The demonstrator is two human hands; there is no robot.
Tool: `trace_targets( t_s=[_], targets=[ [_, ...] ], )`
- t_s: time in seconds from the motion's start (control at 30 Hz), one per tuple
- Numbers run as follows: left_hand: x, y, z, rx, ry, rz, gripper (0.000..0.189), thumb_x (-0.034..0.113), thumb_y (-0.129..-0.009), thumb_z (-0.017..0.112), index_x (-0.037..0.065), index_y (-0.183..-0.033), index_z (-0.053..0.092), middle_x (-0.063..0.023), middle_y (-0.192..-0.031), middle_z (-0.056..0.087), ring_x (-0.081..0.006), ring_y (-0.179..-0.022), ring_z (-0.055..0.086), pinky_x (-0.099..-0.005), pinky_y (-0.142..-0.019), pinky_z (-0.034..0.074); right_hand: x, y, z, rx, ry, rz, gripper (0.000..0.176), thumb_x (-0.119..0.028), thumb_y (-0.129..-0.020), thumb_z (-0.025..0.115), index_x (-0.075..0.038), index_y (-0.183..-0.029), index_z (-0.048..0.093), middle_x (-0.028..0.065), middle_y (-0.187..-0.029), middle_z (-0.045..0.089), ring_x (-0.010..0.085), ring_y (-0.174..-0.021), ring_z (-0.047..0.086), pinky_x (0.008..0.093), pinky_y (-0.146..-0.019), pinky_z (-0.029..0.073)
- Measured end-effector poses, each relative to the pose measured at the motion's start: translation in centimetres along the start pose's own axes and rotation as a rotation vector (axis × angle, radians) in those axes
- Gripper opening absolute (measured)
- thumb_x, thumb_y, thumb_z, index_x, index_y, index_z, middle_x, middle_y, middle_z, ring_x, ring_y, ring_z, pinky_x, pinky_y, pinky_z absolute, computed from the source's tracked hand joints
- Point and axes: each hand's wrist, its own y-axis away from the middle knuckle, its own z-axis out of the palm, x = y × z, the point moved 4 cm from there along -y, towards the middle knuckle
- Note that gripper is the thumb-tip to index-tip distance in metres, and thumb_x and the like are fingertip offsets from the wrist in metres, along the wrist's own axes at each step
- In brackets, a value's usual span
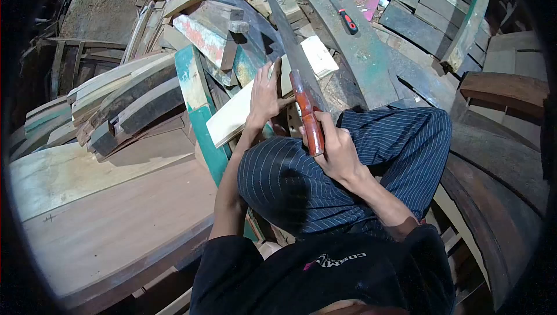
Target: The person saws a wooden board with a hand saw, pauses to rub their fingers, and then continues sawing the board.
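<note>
My right hand is closed around the reddish-brown wooden handle of a handsaw. Its long grey blade slants up and away from me, crossing a pale wooden board. Part of that board shows left of the blade and part right of it. Across the board's top, left of the saw, lies my left hand, its fingers stretched out toward the far edge. My bent knee in striped trousers is just below the board, and the board's underside is hidden.
A red-and-black handled tool lies on a worn grey-green plank beyond the saw. Stacked offcuts and a wide flat panel are on my left. Curved dark wood pieces stand at right. A green-painted strip passes under the board.
</note>
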Motion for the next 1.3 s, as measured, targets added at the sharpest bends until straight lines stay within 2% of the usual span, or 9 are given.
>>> trace_targets(
  t_s=[0.1, 0.17, 0.3, 0.43, 0.57, 0.67, 0.77, 0.97, 1.3],
  targets=[
    [-0.2, 0.4, -0.7, -0.004, -0.047, 0.012, 0.118, 0.047, -0.066, 0.088, -0.002, -0.155, 0.028, -0.0270, -0.141, 0.044, -0.0443, -0.130, 0.044, -0.0498, -0.112, 0.035, -0.7, 0.0, 0.1, 0.052, -0.036, 0.041, 0.039, 0.003, -0.087, 0.072, 0.006, -0.118, 0.049, 0.0232, -0.076, 0.068, 0.0326, -0.065, 0.074, 0.0368, -0.053, 0.056],
    [0.3, 0.3, -0.2, -0.014, -0.084, 0.003, 0.118, 0.046, -0.066, 0.089, -0.003, -0.155, 0.028, -0.0269, -0.141, 0.044, -0.0441, -0.129, 0.044, -0.0496, -0.111, 0.035, -0.9, 0.1, -0.8, 0.069, -0.057, 0.055, 0.030, -0.006, -0.094, 0.067, 0.006, -0.114, 0.048, 0.0256, -0.076, 0.066, 0.0367, -0.061, 0.070, 0.0425, -0.051, 0.054],
    [0.3, 0.3, -0.2, -0.012, -0.112, -0.044, 0.119, 0.044, -0.065, 0.090, 0.002, -0.157, 0.027, -0.0248, -0.134, 0.047, -0.0425, -0.125, 0.046, -0.0496, -0.109, 0.036, -1.9, 1.8, -1.7, 0.047, -0.066, 0.026, 0.035, -0.003, -0.091, 0.069, 0.006, -0.118, 0.049, 0.0231, -0.074, 0.066, 0.0359, -0.063, 0.070, 0.0420, -0.052, 0.054],
    [0.5, 0.2, 0.0, 0.000, -0.092, -0.075, 0.120, 0.040, -0.062, 0.092, 0.005, -0.157, 0.028, -0.0242, -0.132, 0.047, -0.0421, -0.123, 0.046, -0.0498, -0.107, 0.037, -3.6, 6.8, -4.0, 0.005, 0.112, -0.036, 0.036, -0.002, -0.085, 0.075, 0.008, -0.112, 0.054, 0.0227, -0.088, 0.068, 0.0319, -0.061, 0.070, 0.0348, -0.052, 0.055],
    [1.0, 0.2, -0.5, 0.007, -0.112, -0.080, 0.119, 0.032, -0.059, 0.091, 0.006, -0.158, 0.029, -0.0247, -0.132, 0.048, -0.0425, -0.122, 0.047, -0.0505, -0.105, 0.040, -4.0, 11.3, -6.6, 0.031, 0.171, -0.073, 0.033, -0.002, -0.080, 0.078, 0.011, -0.104, 0.059, 0.0199, -0.089, 0.068, 0.0286, -0.059, 0.069, 0.0327, -0.052, 0.054],
    [0.4, 0.1, -0.2, -0.034, -0.112, -0.093, 0.120, 0.039, -0.060, 0.091, 0.004, -0.156, 0.029, -0.0249, -0.133, 0.046, -0.0407, -0.122, 0.046, -0.0501, -0.108, 0.037, -3.1, 12.1, -7.3, -0.018, 0.178, -0.069, 0.033, -0.002, -0.079, 0.079, 0.010, -0.103, 0.060, 0.0189, -0.089, 0.068, 0.0285, -0.058, 0.067, 0.0332, -0.053, 0.054],
    [0.1, 0.0, -0.3, 0.000, -0.038, -0.071, 0.116, 0.035, -0.060, 0.092, 0.001, -0.153, 0.033, -0.0250, -0.132, 0.047, -0.0414, -0.122, 0.046, -0.0499, -0.107, 0.038, -3.5, 8.6, -7.3, -0.017, 0.190, -0.174, 0.030, -0.005, -0.083, 0.077, 0.010, -0.102, 0.059, 0.0175, -0.074, 0.068, 0.0265, -0.057, 0.070, 0.0332, -0.050, 0.056],
    [0.1, -0.1, -0.4, 0.029, -0.067, -0.048, 0.110, 0.030, -0.060, 0.091, -0.002, -0.150, 0.036, -0.0242, -0.132, 0.047, -0.0411, -0.122, 0.046, -0.0503, -0.106, 0.039, 0.2, 4.7, -4.5, -0.080, 0.060, -0.094, 0.036, -0.007, -0.086, 0.077, 0.006, -0.111, 0.054, 0.0195, -0.076, 0.069, 0.0320, -0.061, 0.071, 0.0382, -0.053, 0.057],
    [0.0, 0.1, -0.1, 0.066, -0.035, -0.066, 0.117, 0.035, -0.057, 0.093, 0.004, -0.154, 0.034, -0.0230, -0.130, 0.048, -0.0400, -0.120, 0.047, -0.0490, -0.104, 0.041, 2.7, -2.9, -1.2, 0.106, -0.017, 0.019, 0.028, -0.011, -0.095, 0.068, 0.004, -0.113, 0.055, 0.0252, -0.073, 0.066, 0.0378, -0.062, 0.070, 0.0410, -0.052, 0.054]
  ],
)
